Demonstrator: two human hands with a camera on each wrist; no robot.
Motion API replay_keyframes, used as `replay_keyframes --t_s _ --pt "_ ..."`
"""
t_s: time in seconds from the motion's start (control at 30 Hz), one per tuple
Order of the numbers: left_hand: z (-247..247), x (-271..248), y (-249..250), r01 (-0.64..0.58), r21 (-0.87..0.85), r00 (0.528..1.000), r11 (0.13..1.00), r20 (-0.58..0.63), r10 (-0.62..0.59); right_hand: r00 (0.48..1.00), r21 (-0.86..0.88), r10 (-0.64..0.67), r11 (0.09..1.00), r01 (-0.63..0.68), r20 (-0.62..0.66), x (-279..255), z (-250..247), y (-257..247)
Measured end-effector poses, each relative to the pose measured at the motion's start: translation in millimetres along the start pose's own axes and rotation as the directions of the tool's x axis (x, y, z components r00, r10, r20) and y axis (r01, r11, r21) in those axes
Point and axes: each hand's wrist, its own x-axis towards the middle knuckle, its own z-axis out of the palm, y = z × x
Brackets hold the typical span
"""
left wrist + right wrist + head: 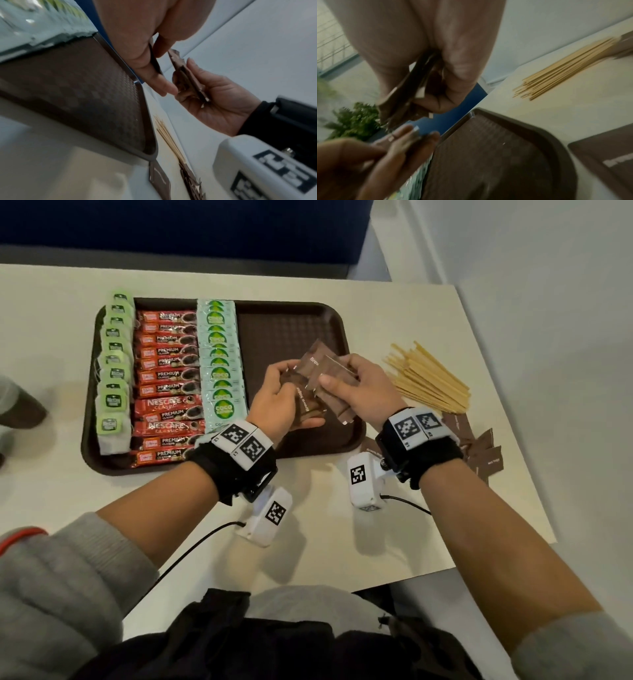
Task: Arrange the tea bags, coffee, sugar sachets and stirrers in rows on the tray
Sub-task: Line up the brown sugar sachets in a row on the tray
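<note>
Both hands hold brown sugar sachets above the tray's right half.

On the desk (61, 508), the tray (339, 320) carries tea bags (114, 371) along its left edge, then coffee sticks (168, 385) and green sachets (221, 361); stirrers (428, 378) lie off its right edge. Left hand (277, 402) and right hand (363, 392) each pinch brown sugar sachets (329, 378).

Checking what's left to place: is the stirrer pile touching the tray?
Apart. In the head view bare table shows between the stirrer pile and the tray rim; the right wrist view shows the same gap.
</note>
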Motion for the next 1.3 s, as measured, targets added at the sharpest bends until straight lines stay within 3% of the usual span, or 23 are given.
replay_keyframes --t_s 0.17,0.3,0.47,0.7,0.93,1.17,1.3 --pt "-38 -5 16 0.082 -0.14 0.995 0.987 0.067 -0.074 0.998 -0.058 -0.06 0.996 0.062 0.031 9 42 -18" --pt "-68 -11 15 0.011 -0.126 0.992 0.992 0.13 0.005 0.994 -0.034 -0.097 0.995 0.099 0.051 15 71 -30" --pt "-98 -10 14 -0.041 -0.164 0.991 0.986 0.122 0.061 0.995 -0.024 -0.091 0.996 0.091 0.035 25 98 -41" --pt "-114 6 17 -0.091 -0.203 0.996 0.975 -0.011 0.091 0.999 0.025 -0.038 0.999 0.039 -0.02 38 107 -43" --pt "-111 20 22 -0.115 -0.24 0.993 0.964 -0.048 0.106 0.997 0.102 -0.042 0.994 0.035 0.066 60 96 -38" --pt "-107 41 31 -0.123 -0.162 0.99 0.979 -0.087 0.11 0.979 0.125 -0.046 0.992 0.022 0.198 92 86 -35" --pt "-105 58 31 -0.129 -0.107 0.978 0.986 -0.176 0.109 0.984 0.065 -0.012 0.998 0.0 0.176 120 77 -28"
